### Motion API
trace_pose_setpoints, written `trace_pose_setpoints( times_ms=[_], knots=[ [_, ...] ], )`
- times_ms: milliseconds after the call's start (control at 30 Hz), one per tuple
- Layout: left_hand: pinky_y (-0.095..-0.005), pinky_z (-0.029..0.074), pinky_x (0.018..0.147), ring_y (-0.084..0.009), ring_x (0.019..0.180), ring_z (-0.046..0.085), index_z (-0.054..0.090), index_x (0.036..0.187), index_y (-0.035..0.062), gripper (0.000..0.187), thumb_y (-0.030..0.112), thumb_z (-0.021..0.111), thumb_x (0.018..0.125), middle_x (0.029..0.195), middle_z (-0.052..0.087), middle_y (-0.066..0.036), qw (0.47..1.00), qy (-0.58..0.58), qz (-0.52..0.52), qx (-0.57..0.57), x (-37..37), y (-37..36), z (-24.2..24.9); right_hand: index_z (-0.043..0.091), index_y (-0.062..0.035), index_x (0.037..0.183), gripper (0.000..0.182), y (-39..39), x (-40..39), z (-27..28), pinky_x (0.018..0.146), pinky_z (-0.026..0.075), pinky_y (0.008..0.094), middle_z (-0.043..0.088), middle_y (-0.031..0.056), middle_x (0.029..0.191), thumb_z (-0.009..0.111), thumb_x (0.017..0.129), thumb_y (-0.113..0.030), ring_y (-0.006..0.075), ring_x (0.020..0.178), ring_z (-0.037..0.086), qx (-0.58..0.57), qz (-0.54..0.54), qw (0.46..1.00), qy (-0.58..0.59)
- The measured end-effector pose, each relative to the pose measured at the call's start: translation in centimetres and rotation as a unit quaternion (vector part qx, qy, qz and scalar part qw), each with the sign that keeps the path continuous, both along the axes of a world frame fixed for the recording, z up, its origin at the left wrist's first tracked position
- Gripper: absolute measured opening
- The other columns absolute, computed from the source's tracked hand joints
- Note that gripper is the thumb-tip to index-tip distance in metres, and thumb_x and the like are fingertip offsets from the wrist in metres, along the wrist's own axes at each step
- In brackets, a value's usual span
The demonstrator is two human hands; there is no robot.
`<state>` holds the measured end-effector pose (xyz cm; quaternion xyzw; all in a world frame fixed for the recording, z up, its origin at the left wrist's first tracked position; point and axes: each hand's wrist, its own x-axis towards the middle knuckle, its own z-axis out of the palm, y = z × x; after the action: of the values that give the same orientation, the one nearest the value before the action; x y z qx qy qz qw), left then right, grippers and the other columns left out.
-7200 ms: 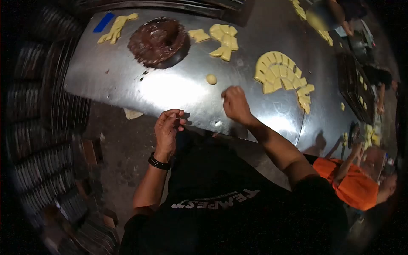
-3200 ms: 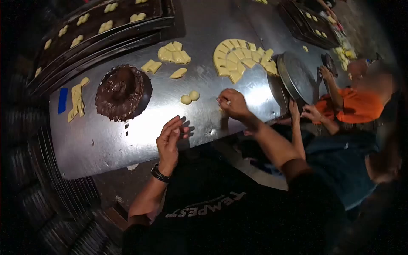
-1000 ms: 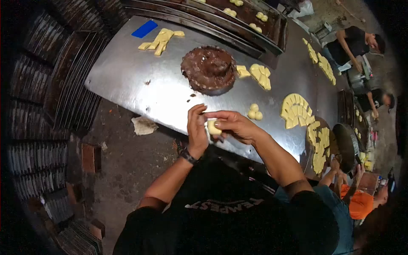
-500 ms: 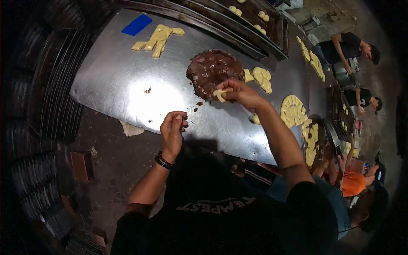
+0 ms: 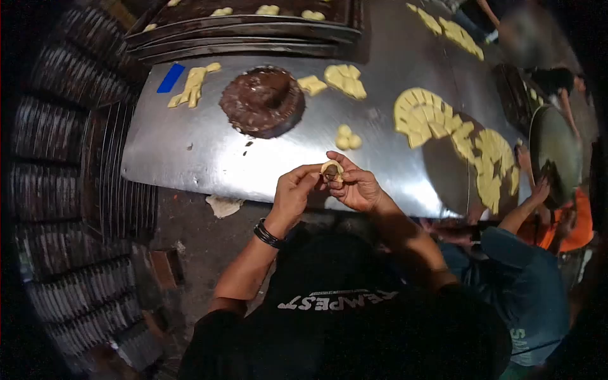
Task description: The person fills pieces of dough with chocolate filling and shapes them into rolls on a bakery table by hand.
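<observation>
Both hands meet at the table's near edge around a small piece of pale dough (image 5: pixel 332 168) with dark brown filling in its middle. My left hand (image 5: pixel 296 190) pinches the dough's left side, and a dark band circles that wrist. My right hand (image 5: pixel 360 187) holds it from the right, fingers curled beneath. Up and to the left, a large mound of chocolate-brown filling (image 5: pixel 262 101) lies on the metal table (image 5: pixel 209 139). Three joined dough balls (image 5: pixel 347 137) rest just beyond my right hand. Flat dough pieces (image 5: pixel 345 80) lie right of the mound.
A blue scraper (image 5: pixel 170 78) and dough strips (image 5: pixel 192 87) are at the back left. Stacked trays (image 5: pixel 247 35) line the far edge. More cut dough (image 5: pixel 425 114) spreads rightward. People work at the right, one in a dark shirt (image 5: pixel 525 285) near a large round pan (image 5: pixel 554 155).
My right hand has come away from the brown mound and joined my left hand. The dough now holds brown filling between both hands. The view has turned and shifted.
</observation>
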<state>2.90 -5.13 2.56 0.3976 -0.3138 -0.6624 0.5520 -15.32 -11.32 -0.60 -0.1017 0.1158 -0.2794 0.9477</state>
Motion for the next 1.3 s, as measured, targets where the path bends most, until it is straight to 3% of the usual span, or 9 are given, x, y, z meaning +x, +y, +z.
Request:
trace_pose_setpoints(
  times_ms=[300,367,433,500,667,800,1033,1233,1300],
  knots=[
    [-0.0216,0.047,0.064,-0.0085,0.074,0.055,0.057,0.107,-0.0011,0.020,0.010,0.058,0.090,0.095,0.060,-0.006,0.953,0.259,0.080,0.135,-2.7,5.2,-4.1,0.047,0.0036,0.123,0.038,3.8,-4.2,0.4,0.077,0.050,0.0305,0.056,0.0163,0.114,0.052,0.085,0.001,0.0209,0.092,0.060,0.045,0.024,0.974,0.221],
    [-0.0237,0.047,0.061,-0.0127,0.074,0.059,0.061,0.105,-0.0011,0.018,0.010,0.053,0.092,0.097,0.063,-0.007,0.978,0.131,0.114,0.114,-2.7,5.8,-4.4,0.048,0.0049,0.122,0.038,3.4,-3.7,1.7,0.080,0.052,0.0349,0.056,0.0181,0.115,0.053,0.084,0.002,0.0242,0.098,0.061,0.025,0.037,0.943,0.330],
    [-0.0248,0.048,0.064,-0.0147,0.079,0.061,0.061,0.107,-0.0029,0.024,0.014,0.050,0.094,0.102,0.063,-0.009,0.988,-0.066,0.124,0.064,-2.5,5.7,-2.5,0.053,0.0002,0.122,0.042,3.1,-1.7,2.9,0.079,0.053,0.0361,0.059,0.0177,0.112,0.058,0.080,0.002,0.0286,0.098,0.062,-0.355,0.005,0.808,0.470],
    [-0.0270,0.049,0.070,-0.0168,0.084,0.062,0.062,0.108,-0.0054,0.035,0.024,0.045,0.097,0.111,0.061,-0.013,0.950,-0.266,0.142,-0.085,-1.7,5.2,-1.0,0.057,-0.0028,0.119,0.041,2.3,0.9,3.6,0.076,0.054,0.0343,0.061,0.0167,0.106,0.061,0.078,0.001,0.0296,0.092,0.063,-0.761,-0.099,0.460,0.447],
    [-0.0305,0.050,0.077,-0.0242,0.089,0.063,0.061,0.107,-0.0075,0.042,0.030,0.045,0.096,0.117,0.057,-0.019,0.962,-0.189,0.151,-0.124,2.6,3.2,-1.8,0.067,-0.0019,0.094,0.020,0.0,6.2,4.8,0.067,0.054,0.0309,0.064,0.0130,0.091,0.065,0.074,-0.001,0.0249,0.081,0.065,-0.665,-0.054,0.565,0.485],
    [-0.0307,0.051,0.080,-0.0255,0.098,0.061,0.058,0.112,-0.0093,0.048,0.033,0.044,0.096,0.127,0.049,-0.022,0.955,-0.173,0.123,-0.205,2.9,1.2,-1.3,0.066,-0.0006,0.085,0.012,1.2,7.1,5.8,0.066,0.054,0.0299,0.064,0.0119,0.085,0.065,0.073,-0.001,0.0217,0.077,0.065,-0.638,-0.197,0.522,0.530],
    [-0.0293,0.051,0.076,-0.0224,0.099,0.061,0.061,0.104,-0.0031,0.021,0.010,0.052,0.090,0.117,0.055,-0.014,0.958,-0.155,-0.119,-0.208,1.8,-0.7,-2.3,0.065,-0.0018,0.087,0.016,4.9,-7.5,-2.7,0.078,0.051,0.0415,0.065,0.0132,0.084,0.060,0.073,0.004,0.0312,0.084,0.063,-0.654,-0.229,0.155,0.704],
    [-0.0223,0.050,0.063,-0.0137,0.078,0.062,0.063,0.109,0.0009,0.023,0.015,0.054,0.093,0.116,0.057,-0.010,0.993,-0.077,-0.054,-0.077,1.5,-2.7,-1.5,0.063,-0.0040,0.071,0.012,0.3,-7.6,5.0,0.066,0.047,0.0413,0.063,0.0158,0.081,0.064,0.078,-0.014,0.0336,0.076,0.060,-0.391,0.143,0.427,0.803],
    [-0.0225,0.049,0.062,-0.0131,0.077,0.062,0.063,0.109,0.0010,0.024,0.016,0.054,0.093,0.110,0.060,-0.009,0.995,-0.084,-0.023,-0.052,0.9,-2.9,-1.8,0.055,-0.0026,0.067,0.017,-1.9,-7.4,2.7,0.065,0.043,0.0425,0.058,0.0126,0.073,0.061,0.079,-0.013,0.0326,0.072,0.056,-0.634,-0.186,0.350,0.664]
  ],
)
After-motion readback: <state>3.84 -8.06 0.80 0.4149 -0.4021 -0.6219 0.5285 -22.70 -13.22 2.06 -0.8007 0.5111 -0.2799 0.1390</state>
